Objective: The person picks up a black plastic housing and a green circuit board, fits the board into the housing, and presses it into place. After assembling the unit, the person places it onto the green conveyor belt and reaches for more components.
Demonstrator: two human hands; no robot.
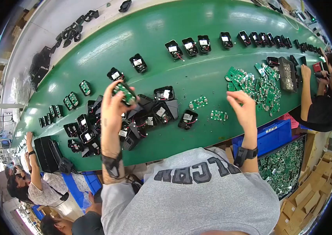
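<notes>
My left hand (112, 105) is raised over the left part of the green bench, its fingers wrapped round a black plastic housing (124, 94) with a green circuit board showing in its open face. Below it lies a cluster of black housings (162, 113), several with white blocks and red wires inside. My right hand (245, 111) hovers beside a heap of green circuit boards (266, 88), thumb and forefinger drawn together in a pinch. Whatever is between those fingertips, if anything, is too small to make out. Between my hands lie a loose circuit board (198, 102), another single board (219, 115) and a housing (188, 119).
Open housings (189, 46) stand in a row along the far side of the bench (154, 78). A bin of parts (287, 76) is beyond the heap. A blue crate (268, 137) and a box of boards (283, 168) sit below the near edge. Co-workers (319, 98) occupy both ends.
</notes>
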